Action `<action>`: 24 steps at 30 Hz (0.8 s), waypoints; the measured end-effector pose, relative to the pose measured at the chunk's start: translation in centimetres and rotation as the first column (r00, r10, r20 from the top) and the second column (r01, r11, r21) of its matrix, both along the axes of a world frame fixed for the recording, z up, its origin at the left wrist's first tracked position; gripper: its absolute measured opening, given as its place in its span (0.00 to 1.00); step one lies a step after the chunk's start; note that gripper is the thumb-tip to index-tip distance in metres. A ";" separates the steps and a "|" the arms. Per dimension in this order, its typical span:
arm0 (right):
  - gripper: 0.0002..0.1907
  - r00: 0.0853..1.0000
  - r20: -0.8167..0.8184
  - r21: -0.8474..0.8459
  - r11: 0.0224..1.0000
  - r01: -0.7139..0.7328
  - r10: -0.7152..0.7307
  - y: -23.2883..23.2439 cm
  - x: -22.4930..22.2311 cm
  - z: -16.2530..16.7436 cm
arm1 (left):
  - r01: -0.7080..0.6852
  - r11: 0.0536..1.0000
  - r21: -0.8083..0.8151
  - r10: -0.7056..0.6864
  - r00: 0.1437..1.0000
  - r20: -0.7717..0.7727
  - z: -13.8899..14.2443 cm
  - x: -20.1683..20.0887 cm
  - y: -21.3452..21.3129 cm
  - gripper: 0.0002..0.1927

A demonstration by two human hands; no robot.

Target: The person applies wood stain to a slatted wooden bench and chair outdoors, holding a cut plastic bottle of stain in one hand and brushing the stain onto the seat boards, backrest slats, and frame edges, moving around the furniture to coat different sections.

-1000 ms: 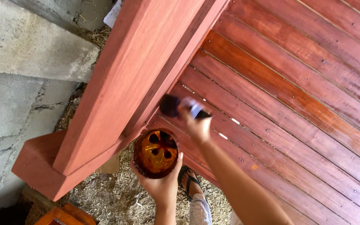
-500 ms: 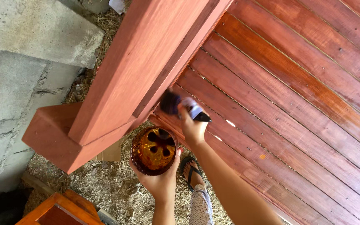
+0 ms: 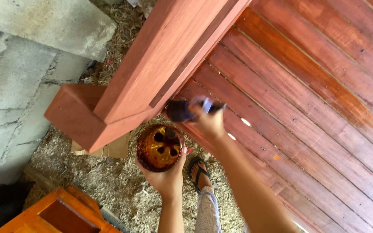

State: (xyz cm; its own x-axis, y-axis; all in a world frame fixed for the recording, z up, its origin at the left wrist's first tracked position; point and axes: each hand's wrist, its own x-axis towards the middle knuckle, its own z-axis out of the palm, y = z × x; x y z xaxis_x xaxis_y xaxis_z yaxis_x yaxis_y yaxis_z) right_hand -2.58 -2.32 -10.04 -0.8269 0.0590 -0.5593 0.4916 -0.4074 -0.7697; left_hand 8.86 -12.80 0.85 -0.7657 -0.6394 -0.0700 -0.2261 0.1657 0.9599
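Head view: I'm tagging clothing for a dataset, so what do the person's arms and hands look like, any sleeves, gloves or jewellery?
Both forearms are bare: no sleeves show, and no gloves, watch or rings can be made out. The left hand and right hand are ungloved. The right hand is slightly blurred, so small details there cannot be told.

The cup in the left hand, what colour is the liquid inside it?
Amber-brown, glossy stain in the cup, held by the left hand; the head view shows it.
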 end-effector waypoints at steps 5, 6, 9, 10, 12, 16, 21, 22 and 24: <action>0.13 0.983 0.042 -0.041 0.982 0.183 -0.181 0.9 -2.1 -2.0 | -0.023 1.000 0.007 0.024 1.000 -0.016 -0.5 0.0 -0.4 0.48; 0.14 0.969 0.037 -0.092 0.964 0.248 -0.245 0.4 -1.9 -2.0 | -0.006 1.000 -0.003 0.006 1.000 -0.012 -0.5 0.1 -0.6 0.49; 0.17 0.987 0.115 -0.049 0.992 0.117 -0.110 -0.6 -1.6 -1.2 | 0.033 0.999 -0.020 -0.033 0.999 -0.003 -0.7 0.4 -1.1 0.49; 0.19 0.989 0.140 0.006 0.999 0.048 -0.048 -0.3 -2.0 -0.8 | 0.034 0.999 -0.021 -0.034 0.999 -0.002 -0.7 0.4 -1.1 0.49; 0.22 0.977 0.200 0.107 0.990 -0.093 0.070 0.6 -3.6 -0.3 | 0.030 0.999 -0.009 -0.030 1.000 -0.007 -0.7 0.3 -1.2 0.49; 0.20 0.956 0.277 0.039 0.995 0.087 -0.094 -0.3 -5.2 -0.7 | 0.008 1.000 -0.013 -0.008 1.000 0.018 -0.5 -0.1 -1.3 0.50; 0.14 0.832 0.281 -0.202 0.818 0.539 -0.479 -2.4 -0.9 -2.7 | 0.005 1.000 0.017 -0.006 0.998 0.068 0.3 -0.6 -1.1 0.50; 0.12 0.790 0.315 -0.228 0.766 0.601 -0.526 -1.7 -0.2 -3.1 | 0.006 1.000 -0.009 -0.005 0.997 0.083 0.5 -0.8 -1.1 0.50; 0.09 0.688 0.392 -0.264 0.642 0.720 -0.611 -0.5 1.4 -3.8 | 0.005 1.000 -0.012 -0.004 0.994 0.109 0.9 -0.7 -1.1 0.50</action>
